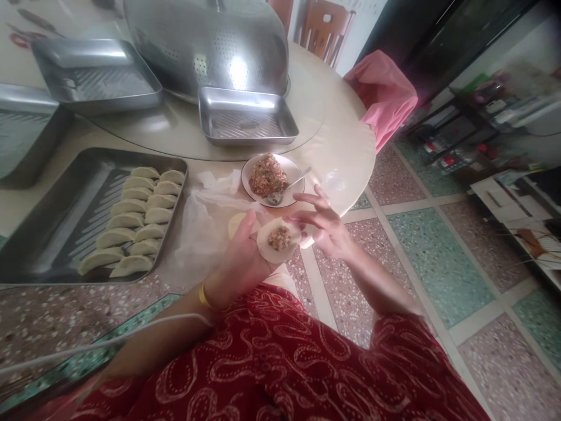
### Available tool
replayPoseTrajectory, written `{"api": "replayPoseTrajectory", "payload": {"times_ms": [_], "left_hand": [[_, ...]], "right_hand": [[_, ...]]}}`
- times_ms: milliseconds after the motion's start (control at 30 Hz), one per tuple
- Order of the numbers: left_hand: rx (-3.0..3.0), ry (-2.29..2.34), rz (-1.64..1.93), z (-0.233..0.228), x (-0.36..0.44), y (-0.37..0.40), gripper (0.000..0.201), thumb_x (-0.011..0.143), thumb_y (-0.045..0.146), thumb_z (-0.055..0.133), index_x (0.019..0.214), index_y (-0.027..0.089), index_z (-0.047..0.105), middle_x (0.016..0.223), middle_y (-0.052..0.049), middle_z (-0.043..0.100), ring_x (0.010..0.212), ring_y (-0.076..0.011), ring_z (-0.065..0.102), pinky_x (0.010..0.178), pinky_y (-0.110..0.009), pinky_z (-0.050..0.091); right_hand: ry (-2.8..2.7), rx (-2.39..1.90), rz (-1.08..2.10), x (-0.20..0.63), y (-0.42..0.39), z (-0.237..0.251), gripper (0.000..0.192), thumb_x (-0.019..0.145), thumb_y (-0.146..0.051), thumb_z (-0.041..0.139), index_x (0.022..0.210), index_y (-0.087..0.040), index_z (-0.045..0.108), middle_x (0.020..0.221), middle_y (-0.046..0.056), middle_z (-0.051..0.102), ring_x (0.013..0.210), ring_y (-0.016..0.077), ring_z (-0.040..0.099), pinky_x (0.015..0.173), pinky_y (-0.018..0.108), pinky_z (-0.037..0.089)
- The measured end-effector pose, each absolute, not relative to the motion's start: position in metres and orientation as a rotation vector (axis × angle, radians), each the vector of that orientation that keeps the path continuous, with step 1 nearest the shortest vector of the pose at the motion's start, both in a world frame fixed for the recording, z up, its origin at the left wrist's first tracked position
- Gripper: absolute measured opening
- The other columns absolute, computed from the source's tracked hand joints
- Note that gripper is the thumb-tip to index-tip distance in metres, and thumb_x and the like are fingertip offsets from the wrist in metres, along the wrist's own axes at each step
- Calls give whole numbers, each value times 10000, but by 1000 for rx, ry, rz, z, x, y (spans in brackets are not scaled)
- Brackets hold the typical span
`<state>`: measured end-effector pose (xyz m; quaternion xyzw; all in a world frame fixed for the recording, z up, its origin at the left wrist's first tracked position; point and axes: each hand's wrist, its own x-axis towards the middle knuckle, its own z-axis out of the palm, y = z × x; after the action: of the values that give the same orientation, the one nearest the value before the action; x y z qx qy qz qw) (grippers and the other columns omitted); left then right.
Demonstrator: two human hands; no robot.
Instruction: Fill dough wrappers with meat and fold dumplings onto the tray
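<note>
A round dumpling wrapper (265, 249) rests on my left hand (243, 260), which is curled under it with the thumb raised at its left side. In its middle sits a small mound of minced filling (280, 238). My right hand (324, 225) has thumb and forefinger at the wrapper's right edge, while the other fingers stretch forward. Just beyond my hands is a white plate (248, 188) heaped with more minced filling (266, 174). A spoon (300, 176) lies in that heap, its handle pointing right. Another pale wrapper (235, 223) shows partly behind my left thumb.
At left, a metal tray (52, 234) holds two rows of folded dumplings (127, 220). Crumpled clear plastic (197, 234) lies beside it. Farther back stand more metal trays (248, 131) and a large perforated metal vessel (205, 47). Pink cloth (385, 88) drapes a chair at the right.
</note>
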<state>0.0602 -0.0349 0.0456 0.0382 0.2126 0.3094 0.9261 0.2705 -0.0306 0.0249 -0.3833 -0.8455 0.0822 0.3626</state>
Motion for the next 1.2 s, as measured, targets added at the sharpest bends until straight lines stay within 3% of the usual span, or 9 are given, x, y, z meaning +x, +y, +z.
{"api": "replayPoseTrajectory", "payload": {"times_ms": [200,367,600,733,867,1000,1200], "left_hand": [[138,509,649,57,52,-31,735,1004,611,168,1234,59,596,1067,-151,738,1214,-283,627,1078,-399,472],[146,444,683,53,53,-27,742,992,622,217,1260,34,582,1095,-176,731,1235,-298,609,1076,-419,480],[81,390,720,48,52,-23,720,972,641,304,1382,87,512,1214,-166,695,1230,-319,612,1052,-483,489],[45,367,737,49,54,-22,735,977,624,305,1427,62,453,1227,-194,681,1235,-322,610,998,-483,532],[44,344,712,52,57,-23,737,958,659,308,1409,107,497,1225,-177,686,1222,-340,619,988,-510,538],[45,367,713,50,57,-23,740,961,653,302,1437,113,474,1205,-164,701,1225,-329,620,991,-479,542],[13,398,676,52,63,-25,711,957,651,306,1465,174,448,1202,-128,704,1225,-299,624,1018,-440,534]], "right_hand": [[-2132,-950,120,279,-38,22,543,1007,-612,213,1114,-371,687,1030,-47,752,1275,207,593,1276,574,193],[-2143,-950,29,276,-41,18,504,1003,-605,244,1267,-378,608,1134,-46,732,1334,211,544,1270,583,205],[-2221,-854,-61,266,-57,-2,477,978,-631,321,1329,-407,553,1170,-87,735,1355,197,519,1288,558,166],[-2199,-907,-94,264,-65,-4,475,964,-664,314,1317,-447,545,1138,-95,742,1372,211,504,1294,566,118],[-2188,-1023,-101,265,-63,-4,493,963,-641,355,1376,-417,505,1244,-73,707,1411,239,464,1280,588,138],[-2218,-888,-157,259,-65,-10,525,980,-596,356,1459,-388,409,1261,-77,707,1411,202,466,1304,511,89],[-2269,-789,-243,238,-72,-9,524,973,-590,379,1445,-366,427,1334,-79,667,1452,175,406,1313,438,32]]}}
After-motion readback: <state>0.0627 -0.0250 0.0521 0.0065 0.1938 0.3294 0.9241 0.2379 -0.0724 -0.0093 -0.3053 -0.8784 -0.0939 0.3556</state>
